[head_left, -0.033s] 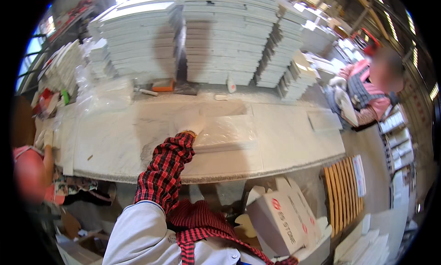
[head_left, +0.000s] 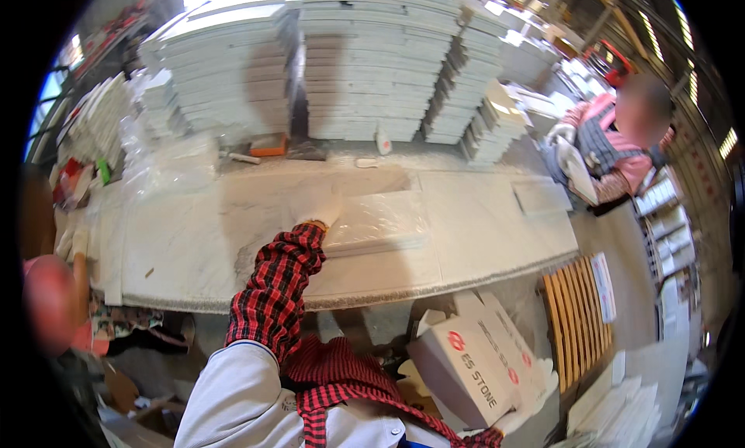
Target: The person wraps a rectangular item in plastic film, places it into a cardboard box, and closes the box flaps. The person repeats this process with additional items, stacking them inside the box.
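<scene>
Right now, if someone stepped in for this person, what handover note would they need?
Left hand: gloved, arm stretched over the stone worktop, resting at the left edge of the plastic-wrapped slab; grip not clear.
Right hand: not in view.
The wrapped slab lies flat near the middle of the worktop. Tall stacks of tiles stand behind. An open cardboard box sits on the floor below the front edge.
Done: slab is wrapped and on the worktop.
Left: the slab has not been boxed.

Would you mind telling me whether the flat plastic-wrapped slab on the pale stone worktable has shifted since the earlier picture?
No. The flat plastic-wrapped slab lies in the same place on the pale stone worktable, as far from its front edge as before.
</scene>
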Demonstrator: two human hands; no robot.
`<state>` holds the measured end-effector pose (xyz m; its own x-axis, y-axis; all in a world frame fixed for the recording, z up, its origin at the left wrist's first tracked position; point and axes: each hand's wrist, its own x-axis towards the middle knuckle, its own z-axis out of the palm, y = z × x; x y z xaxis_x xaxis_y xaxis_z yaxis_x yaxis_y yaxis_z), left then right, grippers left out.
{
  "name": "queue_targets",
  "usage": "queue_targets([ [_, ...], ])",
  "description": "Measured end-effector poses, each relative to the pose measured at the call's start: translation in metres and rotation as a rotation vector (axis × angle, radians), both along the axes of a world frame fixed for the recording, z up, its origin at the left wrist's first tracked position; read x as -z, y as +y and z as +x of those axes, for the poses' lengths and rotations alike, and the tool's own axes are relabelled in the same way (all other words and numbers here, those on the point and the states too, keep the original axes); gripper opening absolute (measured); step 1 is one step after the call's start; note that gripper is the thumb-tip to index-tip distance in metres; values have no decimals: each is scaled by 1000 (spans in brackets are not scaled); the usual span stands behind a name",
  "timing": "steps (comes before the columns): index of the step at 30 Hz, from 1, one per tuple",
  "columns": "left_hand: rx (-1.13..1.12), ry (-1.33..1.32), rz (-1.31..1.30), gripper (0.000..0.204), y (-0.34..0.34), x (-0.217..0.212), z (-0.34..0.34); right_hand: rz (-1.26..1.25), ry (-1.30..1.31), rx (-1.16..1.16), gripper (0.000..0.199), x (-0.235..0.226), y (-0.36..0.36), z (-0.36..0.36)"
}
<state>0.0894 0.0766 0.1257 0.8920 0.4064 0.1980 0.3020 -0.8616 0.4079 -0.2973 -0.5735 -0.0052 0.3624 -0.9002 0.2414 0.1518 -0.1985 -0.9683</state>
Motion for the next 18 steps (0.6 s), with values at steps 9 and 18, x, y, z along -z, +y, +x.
queue_targets([
  [9,12,214,-100,64,8,-27,10,-216,174,-54,44,-278,133,-6],
  [18,161,-518,-407,44,-7,-26,-4,-972,285,-16,40,-424,189,37],
])
